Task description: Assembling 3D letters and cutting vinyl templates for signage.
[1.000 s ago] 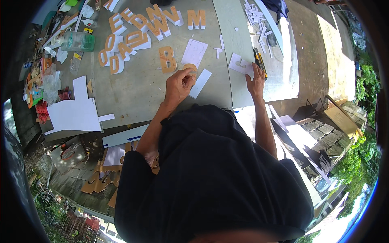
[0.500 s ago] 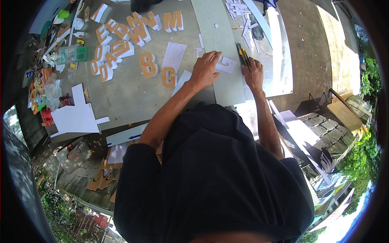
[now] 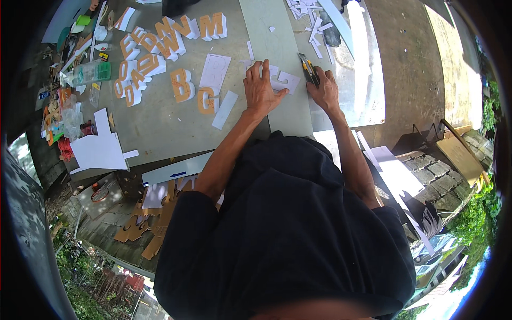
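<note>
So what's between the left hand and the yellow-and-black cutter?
In the head view, a white sheet with a cut-out shape lies between the left hand and the cutter.

I'm in an outdoor workshop (greenery (image 3: 472,213) beyond), my bench (image 3: 154,128) carrying cut-out letters (image 3: 176,86), white offcuts (image 3: 304,9) and a utility knife (image 3: 308,69).

The left hand (image 3: 260,90) is covering part of a white sheet (image 3: 289,78); the right hand (image 3: 325,92) is hiding the knife's (image 3: 309,70) near end. The top edge is cutting off a black object (image 3: 178,6), its kind staying unclear.
</note>
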Tool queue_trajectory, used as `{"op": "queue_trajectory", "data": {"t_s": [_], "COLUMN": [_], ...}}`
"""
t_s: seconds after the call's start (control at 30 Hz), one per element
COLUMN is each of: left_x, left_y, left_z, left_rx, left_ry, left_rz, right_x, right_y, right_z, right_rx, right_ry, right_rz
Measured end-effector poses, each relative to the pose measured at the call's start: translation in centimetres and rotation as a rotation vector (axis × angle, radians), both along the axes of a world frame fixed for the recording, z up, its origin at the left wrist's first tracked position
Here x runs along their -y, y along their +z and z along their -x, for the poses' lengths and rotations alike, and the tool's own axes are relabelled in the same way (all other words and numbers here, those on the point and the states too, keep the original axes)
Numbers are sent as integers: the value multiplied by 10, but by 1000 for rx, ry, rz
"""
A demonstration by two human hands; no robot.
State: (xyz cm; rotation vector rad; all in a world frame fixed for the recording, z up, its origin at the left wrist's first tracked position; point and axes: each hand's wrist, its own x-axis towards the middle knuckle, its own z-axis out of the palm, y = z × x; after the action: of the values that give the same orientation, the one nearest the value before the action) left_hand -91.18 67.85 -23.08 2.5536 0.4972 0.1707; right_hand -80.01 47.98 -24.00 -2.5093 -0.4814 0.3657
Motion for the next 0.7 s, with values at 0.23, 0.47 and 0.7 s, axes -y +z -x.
{"op": "queue_trajectory", "data": {"t_s": [0.23,0.47,0.7], "left_x": [-28,-35,-29], "left_y": [-7,-17,-30], "left_z": [-4,-5,-2], "left_rx": [34,83,193], "left_ry": [-399,-369,-306], "left_rz": [-35,-9,-21], "right_x": [31,35,21], "right_y": [26,40,26], "right_z": [-1,30,41], "right_rx": [-563,-542,-506], "right_ry": [-244,-111,-57], "right_rz": [-442,-559,-321]}}
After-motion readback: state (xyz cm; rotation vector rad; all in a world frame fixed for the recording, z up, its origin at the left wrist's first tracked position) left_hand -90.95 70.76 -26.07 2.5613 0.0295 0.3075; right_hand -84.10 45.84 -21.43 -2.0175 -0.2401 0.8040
